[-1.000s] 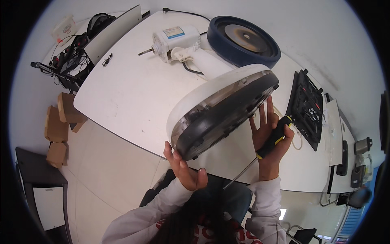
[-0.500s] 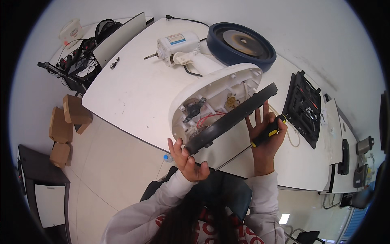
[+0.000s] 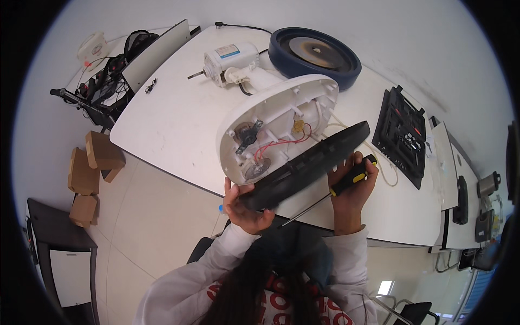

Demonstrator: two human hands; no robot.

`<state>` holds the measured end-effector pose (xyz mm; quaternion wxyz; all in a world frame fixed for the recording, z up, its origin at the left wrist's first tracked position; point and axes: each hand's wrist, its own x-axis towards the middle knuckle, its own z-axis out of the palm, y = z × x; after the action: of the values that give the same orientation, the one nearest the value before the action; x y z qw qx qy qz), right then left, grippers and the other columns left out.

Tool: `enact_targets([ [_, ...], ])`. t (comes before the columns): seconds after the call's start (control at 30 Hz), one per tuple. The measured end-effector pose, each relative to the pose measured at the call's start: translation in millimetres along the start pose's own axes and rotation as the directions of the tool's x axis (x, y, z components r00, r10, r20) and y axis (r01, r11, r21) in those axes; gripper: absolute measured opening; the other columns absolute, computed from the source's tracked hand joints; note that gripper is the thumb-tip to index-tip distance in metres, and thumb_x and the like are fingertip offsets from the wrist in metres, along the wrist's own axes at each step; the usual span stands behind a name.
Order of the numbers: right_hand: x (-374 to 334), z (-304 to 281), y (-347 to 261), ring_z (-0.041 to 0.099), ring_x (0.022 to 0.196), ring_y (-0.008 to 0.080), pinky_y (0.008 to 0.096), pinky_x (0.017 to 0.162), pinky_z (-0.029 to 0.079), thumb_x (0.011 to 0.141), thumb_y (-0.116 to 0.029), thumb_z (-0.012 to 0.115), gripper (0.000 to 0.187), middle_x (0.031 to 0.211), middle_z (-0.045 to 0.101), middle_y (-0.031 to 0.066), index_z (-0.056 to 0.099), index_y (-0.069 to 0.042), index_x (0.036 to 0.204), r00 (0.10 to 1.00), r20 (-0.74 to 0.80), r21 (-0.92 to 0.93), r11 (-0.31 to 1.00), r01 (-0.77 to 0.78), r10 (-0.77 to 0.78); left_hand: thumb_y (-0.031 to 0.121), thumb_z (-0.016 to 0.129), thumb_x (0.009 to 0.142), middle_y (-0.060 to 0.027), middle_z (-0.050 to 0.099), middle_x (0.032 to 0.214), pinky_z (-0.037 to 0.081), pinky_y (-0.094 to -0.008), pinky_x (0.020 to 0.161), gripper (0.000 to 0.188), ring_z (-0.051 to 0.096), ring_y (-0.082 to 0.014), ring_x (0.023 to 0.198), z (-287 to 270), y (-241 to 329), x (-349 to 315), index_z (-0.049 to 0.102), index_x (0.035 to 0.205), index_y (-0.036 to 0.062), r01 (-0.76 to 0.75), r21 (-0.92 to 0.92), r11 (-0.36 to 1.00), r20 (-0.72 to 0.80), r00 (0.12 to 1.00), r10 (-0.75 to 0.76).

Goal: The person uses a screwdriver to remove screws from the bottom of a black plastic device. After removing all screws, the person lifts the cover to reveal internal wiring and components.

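Left hand [image 3: 245,205]: I'm gripping the near end of the black cover [image 3: 306,165].
Right hand [image 3: 352,181]: I'm gripping the screwdriver [image 3: 325,194], propping the cover's far side.
Lie: white shell [image 3: 276,122] is lying open just beyond the cover.

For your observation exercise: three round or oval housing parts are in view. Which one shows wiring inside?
The white oval shell, tilted open toward the camera with red wires inside. The black cover and the dark blue disc show none.

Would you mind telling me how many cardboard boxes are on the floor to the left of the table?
3, grouped on the floor: one nearest the table, one just left of it, and one below them beside the dark cabinet. Others may be hidden beyond the frame.
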<state>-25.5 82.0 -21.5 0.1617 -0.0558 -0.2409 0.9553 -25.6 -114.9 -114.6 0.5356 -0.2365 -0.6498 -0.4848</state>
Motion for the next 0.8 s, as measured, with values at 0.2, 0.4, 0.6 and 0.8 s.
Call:
enact_targets([
  [0.2,-20,7,-5,0.049,0.112,0.0221,0.0339,0.096,0.038,0.083,-0.028,0.038,0.056,0.131,0.045,0.0096,0.037,-0.001,0.131,0.999,0.054,-0.014,1.0,-0.005,0.005,0.013,0.045,0.09,-0.0155,0.057,0.103,0.009,-0.0545,0.107,0.042,0.059,-0.0171,0.074,0,9,14,0.031,0.128,0.0182,0.1,-0.041,0.994,0.07,0.993,-0.097],
  [0.4,-35,-4,-17,0.047,0.114,0.0234,0.0351,0.098,0.036,0.083,-0.026,0.034,0.057,0.134,0.041,0.0127,0.033,0.002,0.133,0.999,0.048,0.014,1.0,0.002,-0.002,0.018,0.055,0.082,-0.0044,0.063,0.091,0.012,-0.0527,0.105,0.043,0.058,-0.0172,0.074,0,7,18,0.038,0.121,0.019,0.065,-0.015,0.998,0.105,0.992,-0.063],
  [0.6,-48,-15,-26,0.052,0.107,0.0219,0.0341,0.093,0.041,0.087,-0.025,0.039,0.041,0.125,0.05,0.0098,0.048,-0.001,0.118,0.998,-0.055,0.013,1.0,0.007,-0.007,0.026,0.057,0.079,0.0004,0.063,0.086,0.009,-0.0483,0.107,0.031,0.055,-0.0174,0.077,-4,10,22,0.049,0.108,0.0157,0.069,-0.037,0.997,0.198,0.978,-0.06],
  [0.8,-77,-34,-31,0.059,0.097,0.0211,0.0337,0.085,0.046,0.09,-0.026,0.043,0.029,0.103,0.062,0.0082,0.056,-0.005,0.105,0.973,-0.229,-0.021,1.0,-0.01,0.005,0.032,0.063,0.07,0.0039,0.06,0.081,0.01,-0.0498,0.107,0.022,0.053,-0.0171,0.077,-15,15,27,0.061,0.084,0.0154,0.051,0.067,0.996,0.334,0.94,-0.07],
])
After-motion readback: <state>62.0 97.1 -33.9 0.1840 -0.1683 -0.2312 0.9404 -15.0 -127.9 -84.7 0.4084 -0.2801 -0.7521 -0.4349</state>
